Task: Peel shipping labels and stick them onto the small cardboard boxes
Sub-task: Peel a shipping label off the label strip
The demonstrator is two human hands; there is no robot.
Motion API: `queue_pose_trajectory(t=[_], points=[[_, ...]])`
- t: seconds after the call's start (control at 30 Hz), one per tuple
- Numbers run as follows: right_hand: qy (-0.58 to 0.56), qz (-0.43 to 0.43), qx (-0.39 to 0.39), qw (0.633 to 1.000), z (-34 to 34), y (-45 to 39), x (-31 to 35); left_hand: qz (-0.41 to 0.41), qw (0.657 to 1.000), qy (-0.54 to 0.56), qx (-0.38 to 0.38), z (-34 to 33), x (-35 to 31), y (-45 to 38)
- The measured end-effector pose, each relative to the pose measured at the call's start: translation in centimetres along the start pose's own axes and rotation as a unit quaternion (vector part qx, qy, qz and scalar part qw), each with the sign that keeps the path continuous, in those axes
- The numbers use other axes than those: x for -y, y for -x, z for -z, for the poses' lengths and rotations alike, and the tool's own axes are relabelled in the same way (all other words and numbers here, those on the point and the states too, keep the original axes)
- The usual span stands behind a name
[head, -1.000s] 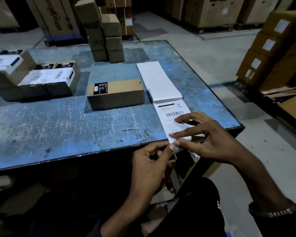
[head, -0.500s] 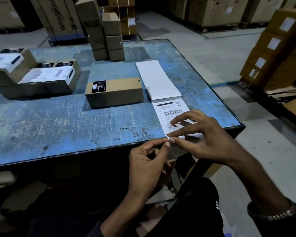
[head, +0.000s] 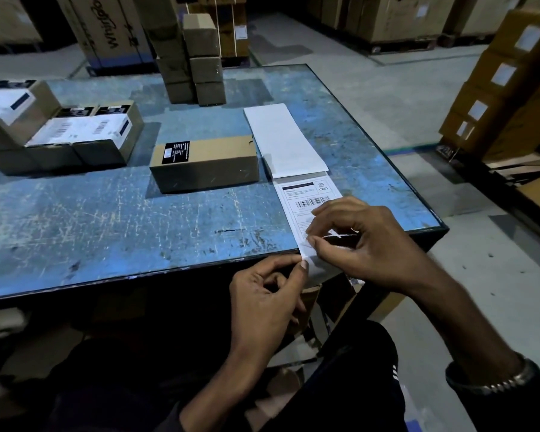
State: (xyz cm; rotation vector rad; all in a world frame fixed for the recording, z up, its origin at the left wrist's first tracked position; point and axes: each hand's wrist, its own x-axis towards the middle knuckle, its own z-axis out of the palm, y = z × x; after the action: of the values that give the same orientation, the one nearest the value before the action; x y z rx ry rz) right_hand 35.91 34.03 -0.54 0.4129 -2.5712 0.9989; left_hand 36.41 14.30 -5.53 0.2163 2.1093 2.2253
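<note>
A white shipping label [head: 303, 198] with a barcode lies at the near right edge of the blue table [head: 106, 219], its lower end hanging over the edge. My left hand [head: 268, 294] pinches the backing strip just below the table edge. My right hand [head: 365, 241] pinches the label's lower left corner between thumb and forefinger, and that corner is lifted a little. A small cardboard box [head: 205, 163] with a black sticker sits left of the label with no white label on top.
A stack of blank label sheets [head: 284, 141] lies beyond the label. Labelled boxes [head: 75, 132] sit at the left. Plain small boxes [head: 190, 54] are stacked at the table's far side. Large cartons [head: 505, 88] stand on the floor at right.
My right hand's thumb and forefinger have closed on the label's lower corner and raised it slightly. My left hand has kept its pinch at the table edge.
</note>
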Motion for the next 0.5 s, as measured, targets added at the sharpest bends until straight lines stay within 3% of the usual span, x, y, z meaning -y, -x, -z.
queue_pose_trajectory(t=[0.2,0.27,0.4,0.5], points=[[-0.017,-0.105,-0.007,0.994,1.1,-1.5,-0.3,0.004,1.000,-0.017,0.003,0.2,-0.1,0.2],[-0.012,-0.120,-0.005,0.993,1.4,-2.0,-0.2,-0.021,0.997,-0.068,-0.009,0.5,0.0,0.2],[0.009,-0.097,0.016,0.995,1.6,-2.4,-0.1,-0.214,0.950,-0.219,-0.066,1.8,-1.2,0.3],[-0.027,-0.103,0.028,0.994,1.8,-2.6,-0.2,-0.388,0.859,-0.331,-0.042,2.0,-1.9,-0.8]])
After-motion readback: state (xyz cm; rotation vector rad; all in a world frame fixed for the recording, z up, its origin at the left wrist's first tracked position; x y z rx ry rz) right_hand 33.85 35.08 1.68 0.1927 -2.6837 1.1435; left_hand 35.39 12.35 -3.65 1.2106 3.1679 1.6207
